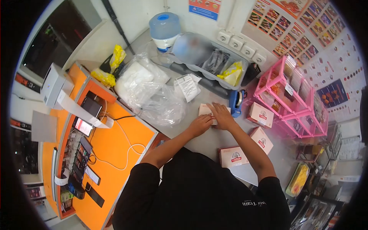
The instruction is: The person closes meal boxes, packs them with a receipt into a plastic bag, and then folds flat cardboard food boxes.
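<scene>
A small light-coloured cardboard food box lies on the grey counter, with both my hands on it. My left hand grips its near left edge, fingers bent against the side. Across the top and right side reaches my right hand, holding the box with its fingers extended over the lid. The hands cover much of the box. Just beyond my right hand stands a blue tape dispenser. Similar printed boxes sit to the right: one box by the dispenser, another box nearer, and a third box beside my right forearm.
Clear plastic bags and a crumpled white paper packet lie left of the hands. Behind are a grey bin and a blue-topped container. A pink rack stands right, an orange counter with cables left.
</scene>
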{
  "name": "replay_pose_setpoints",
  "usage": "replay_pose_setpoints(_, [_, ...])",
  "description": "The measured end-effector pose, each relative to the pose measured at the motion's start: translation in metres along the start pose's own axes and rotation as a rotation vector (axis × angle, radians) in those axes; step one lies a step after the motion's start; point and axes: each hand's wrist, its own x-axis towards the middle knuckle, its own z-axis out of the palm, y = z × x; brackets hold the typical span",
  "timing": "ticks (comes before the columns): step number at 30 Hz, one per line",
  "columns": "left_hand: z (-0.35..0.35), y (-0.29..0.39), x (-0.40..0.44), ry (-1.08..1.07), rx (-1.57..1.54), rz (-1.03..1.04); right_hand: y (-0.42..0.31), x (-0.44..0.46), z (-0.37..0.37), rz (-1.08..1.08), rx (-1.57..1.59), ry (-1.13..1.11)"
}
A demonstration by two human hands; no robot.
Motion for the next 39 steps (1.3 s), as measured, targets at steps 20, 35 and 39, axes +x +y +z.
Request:
replay_pose_setpoints(20, [-0.275,-0.117,-0.133,0.807,-1.296,-0.97,-0.208,0.236,-0.018,-0.729,0.688,0.196])
replay_pose_setpoints(35, [-0.262,-0.008,-0.138,0.864,-0.898,-1.165,-0.153,0.217,0.062,-0.894,0.14,-0.255])
replay_pose_setpoints(39, [-0.288,0.048,-0.109,0.693,-0.519,-0.913,-0.158,0.226,0.06,-0.756,-0.062,-0.535])
